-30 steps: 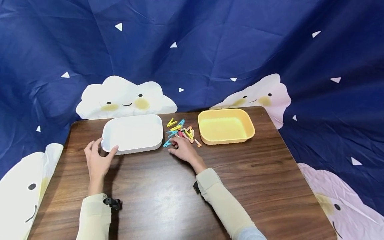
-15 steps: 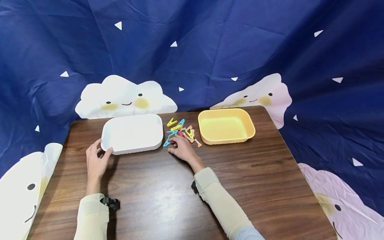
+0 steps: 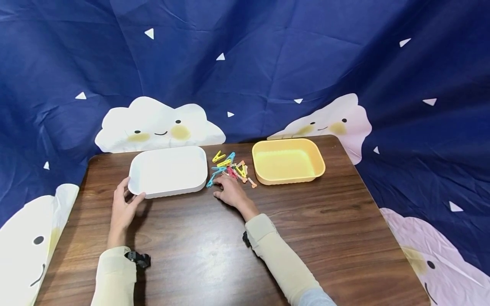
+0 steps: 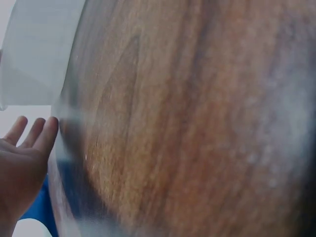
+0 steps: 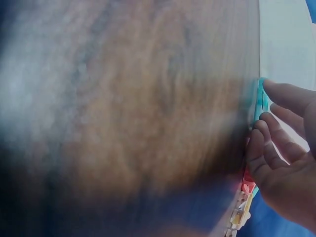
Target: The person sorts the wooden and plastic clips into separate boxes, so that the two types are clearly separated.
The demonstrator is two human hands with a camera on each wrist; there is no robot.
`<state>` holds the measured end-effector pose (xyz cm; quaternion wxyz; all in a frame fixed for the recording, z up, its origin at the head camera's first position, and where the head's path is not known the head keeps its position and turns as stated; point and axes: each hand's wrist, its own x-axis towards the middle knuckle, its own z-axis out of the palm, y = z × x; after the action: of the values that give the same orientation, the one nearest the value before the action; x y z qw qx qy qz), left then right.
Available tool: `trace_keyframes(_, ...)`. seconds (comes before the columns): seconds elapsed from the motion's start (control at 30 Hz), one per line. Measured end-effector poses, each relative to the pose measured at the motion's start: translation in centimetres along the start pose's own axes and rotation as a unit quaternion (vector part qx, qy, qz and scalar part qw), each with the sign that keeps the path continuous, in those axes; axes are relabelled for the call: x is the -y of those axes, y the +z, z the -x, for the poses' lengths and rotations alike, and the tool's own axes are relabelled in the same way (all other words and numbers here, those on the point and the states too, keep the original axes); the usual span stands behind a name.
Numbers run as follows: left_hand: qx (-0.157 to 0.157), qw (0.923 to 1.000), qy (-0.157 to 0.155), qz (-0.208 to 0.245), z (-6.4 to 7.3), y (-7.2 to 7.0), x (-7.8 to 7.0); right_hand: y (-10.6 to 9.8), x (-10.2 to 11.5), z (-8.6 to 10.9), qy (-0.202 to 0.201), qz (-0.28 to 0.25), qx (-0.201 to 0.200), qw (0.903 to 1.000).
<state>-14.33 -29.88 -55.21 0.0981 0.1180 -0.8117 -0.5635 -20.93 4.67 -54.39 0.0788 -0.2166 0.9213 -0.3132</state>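
Observation:
In the head view, my left hand (image 3: 123,209) is at the near left corner of a white plastic basin (image 3: 168,170), thumb at the front and fingers along its left side. The left wrist view shows straight fingers (image 4: 47,136) close to the basin's wall (image 4: 37,59). My right hand (image 3: 231,192) is at the near end of a pile of small clothespins (image 3: 225,162). Its thumb and forefinger tips are right at a blue clothespin (image 5: 261,101); I cannot tell whether they pinch it. Other fingers of that hand are bent. A red clothespin (image 3: 231,171) lies beside the hand.
A yellow basin (image 3: 289,181) stands to the right of the pile. Pink and orange clothespins (image 3: 252,182) lie close to its left wall. Everything stands on a brown wooden table (image 3: 314,221), with a dark blue cloud-print cloth (image 3: 245,76) hanging behind it.
My left thumb and fingers have drawn closer together at the white basin's corner. The blue clothespin by my right fingertips has turned and shifted slightly left, and the right hand has moved slightly left.

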Motion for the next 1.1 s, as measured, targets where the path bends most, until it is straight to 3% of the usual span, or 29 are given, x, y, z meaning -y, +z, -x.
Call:
trace_keyframes(0.27,-0.009,0.9947,0.004,0.102,-0.5,0.0,0.5,0.3,0.2,-0.1,-0.012,0.025,0.002,0.9996)
trace_keyframes(0.47,-0.013,0.9897,-0.01,0.142,-0.8,0.0,0.6,0.5,0.2,-0.3,0.0,0.03,0.002,0.9996)
trace_keyframes(0.8,-0.019,0.9708,-0.021,0.238,-1.2,0.6,0.5,0.7,-0.2,-0.6,-0.008,0.0,-0.073,0.9973)
trace_keyframes(1.1,-0.015,0.9656,-0.021,0.259,-1.0,0.8,0.4,0.9,-0.4,-1.1,0.027,0.01,-0.09,0.9955)
